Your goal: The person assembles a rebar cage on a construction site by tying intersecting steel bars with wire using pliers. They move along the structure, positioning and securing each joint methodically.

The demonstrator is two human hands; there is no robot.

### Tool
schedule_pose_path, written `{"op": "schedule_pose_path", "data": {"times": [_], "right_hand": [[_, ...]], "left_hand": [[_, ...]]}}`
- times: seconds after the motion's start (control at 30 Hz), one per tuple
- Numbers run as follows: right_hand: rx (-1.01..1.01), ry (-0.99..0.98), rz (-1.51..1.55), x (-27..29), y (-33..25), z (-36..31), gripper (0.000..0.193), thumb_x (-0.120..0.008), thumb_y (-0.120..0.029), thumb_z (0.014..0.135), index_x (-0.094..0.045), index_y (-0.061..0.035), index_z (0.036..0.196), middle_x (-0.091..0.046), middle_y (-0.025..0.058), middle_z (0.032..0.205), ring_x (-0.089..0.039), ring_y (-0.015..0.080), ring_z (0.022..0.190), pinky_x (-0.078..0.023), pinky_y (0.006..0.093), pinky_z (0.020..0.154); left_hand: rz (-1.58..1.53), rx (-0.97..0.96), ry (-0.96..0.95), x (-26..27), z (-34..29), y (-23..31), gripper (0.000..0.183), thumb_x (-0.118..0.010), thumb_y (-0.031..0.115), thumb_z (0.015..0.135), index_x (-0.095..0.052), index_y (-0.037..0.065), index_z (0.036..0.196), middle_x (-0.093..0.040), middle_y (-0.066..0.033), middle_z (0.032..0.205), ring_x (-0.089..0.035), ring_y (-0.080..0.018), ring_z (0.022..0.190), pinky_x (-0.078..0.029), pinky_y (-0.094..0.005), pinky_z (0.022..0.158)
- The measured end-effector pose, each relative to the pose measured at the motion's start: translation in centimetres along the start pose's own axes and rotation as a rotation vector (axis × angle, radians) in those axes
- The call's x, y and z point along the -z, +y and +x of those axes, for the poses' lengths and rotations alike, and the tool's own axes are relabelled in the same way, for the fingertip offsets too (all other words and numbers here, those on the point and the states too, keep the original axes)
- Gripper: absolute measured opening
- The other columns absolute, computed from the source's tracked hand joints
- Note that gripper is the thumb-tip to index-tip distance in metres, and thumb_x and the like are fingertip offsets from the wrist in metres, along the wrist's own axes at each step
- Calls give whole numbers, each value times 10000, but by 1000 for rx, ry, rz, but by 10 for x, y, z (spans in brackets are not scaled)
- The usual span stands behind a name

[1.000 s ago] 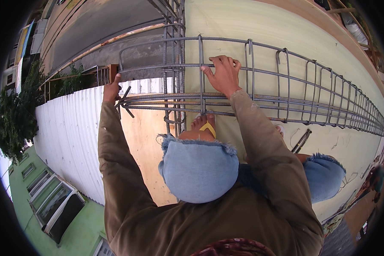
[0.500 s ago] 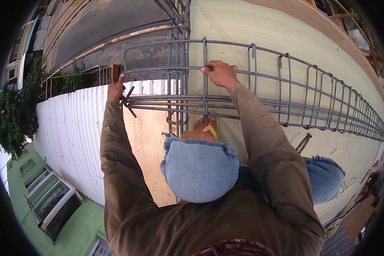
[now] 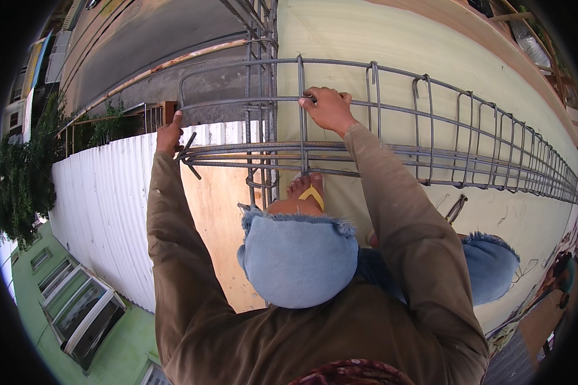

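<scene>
A long rebar cage (image 3: 424,136) of grey steel bars and stirrups runs across in front of me, tapering off to the right. My left hand (image 3: 169,135) is closed around the bent end of a bar at the cage's left end, thumb up. Further right, my right hand (image 3: 328,110) grips a lengthwise bar beside a stirrup (image 3: 302,131), its fingers partly hidden. Hooked bar ends (image 3: 189,154) stick out just right of my left hand. Under the cage, my foot in a yellow-strapped sandal (image 3: 311,192) rests near the lower bar.
Another rebar cage (image 3: 261,70) crosses at the left, along the edge of the pale deck (image 3: 347,38). A pincer-like tool (image 3: 456,208) lies on the deck at right. Beyond the edge are white corrugated sheeting (image 3: 103,192), a plywood panel (image 3: 221,224) and a road below.
The whole view has shifted slightly, so the cage and deck edge appear a little further left. Both hands keep their hold on the bars.
</scene>
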State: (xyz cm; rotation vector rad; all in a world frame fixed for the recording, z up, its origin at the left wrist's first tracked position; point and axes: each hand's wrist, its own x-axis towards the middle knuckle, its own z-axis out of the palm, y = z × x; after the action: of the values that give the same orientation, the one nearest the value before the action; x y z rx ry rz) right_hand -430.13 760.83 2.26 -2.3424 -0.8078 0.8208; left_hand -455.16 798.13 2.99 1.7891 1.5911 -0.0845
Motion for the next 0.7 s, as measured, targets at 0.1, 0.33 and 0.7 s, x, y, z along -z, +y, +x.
{"op": "schedule_pose_path", "data": {"times": [0.1,0.33,0.7], "right_hand": [[157,193,-85,10,6,-5,366,-618,-355,970,-686,-102,1225,-678,131,1157,-606,284,1148,-287,518,1052],[359,193,-487,172,67,-6,303,-548,-261,1015,-660,-83,1233,-690,136,1087,-675,314,995,-515,458,928],[-171,-183,-666,266,219,-309,190,-654,-207,930,-682,-56,1041,-680,139,937,-681,356,915,-535,469,786]], "left_hand": [[38,-22,34,-1,2,3,707,-669,672,873,-677,-27,767,-569,-52,678,-477,-159,548,-393,-380,458],[3,0,-37,2,15,-3,650,-668,680,866,-621,51,707,-504,-3,632,-448,-128,507,-404,-330,439],[-361,-68,-175,-26,17,-28,620,-576,648,957,-650,34,925,-536,-7,668,-533,-134,577,-452,-259,548]]}}
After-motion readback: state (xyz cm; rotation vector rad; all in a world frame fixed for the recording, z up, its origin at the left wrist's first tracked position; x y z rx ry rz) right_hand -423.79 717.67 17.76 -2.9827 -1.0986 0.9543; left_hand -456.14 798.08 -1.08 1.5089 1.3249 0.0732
